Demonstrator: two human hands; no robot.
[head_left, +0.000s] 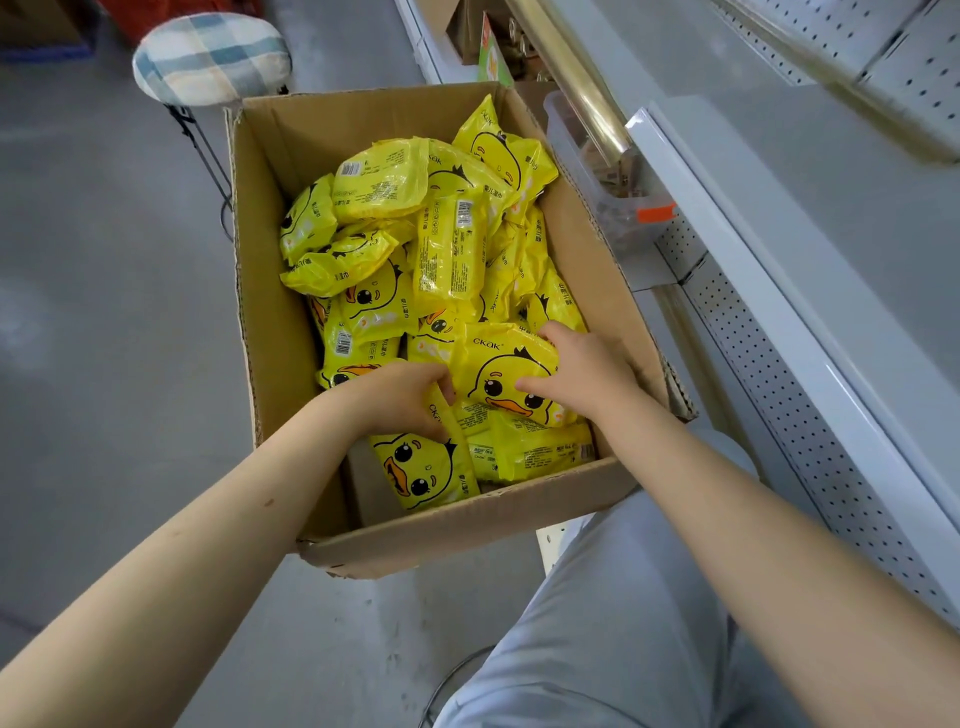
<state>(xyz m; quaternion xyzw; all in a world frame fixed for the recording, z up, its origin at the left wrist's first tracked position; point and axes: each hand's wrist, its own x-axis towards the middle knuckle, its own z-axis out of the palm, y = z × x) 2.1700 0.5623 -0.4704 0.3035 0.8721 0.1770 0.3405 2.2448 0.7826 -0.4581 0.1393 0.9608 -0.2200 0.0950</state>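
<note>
An open cardboard box (270, 332) on the floor holds several yellow wipe packs printed with a duck face. Both my hands reach into its near end. My right hand (582, 371) grips one face-up duck pack (506, 371) from its right side, thumb on the front and fingers over the top edge. My left hand (410, 397) has its fingers curled round the edge of another yellow pack (441, 415) just left of that one. A further duck pack (423, 470) lies below my left hand against the near wall.
A white perforated metal shelf unit (810, 374) runs along the right, with a brass-coloured rail (571, 78) above the box. A stool with a checked cushion (210, 57) stands at the box's far left corner. Grey floor (104, 312) lies to the left. My trouser leg (597, 623) is below the box.
</note>
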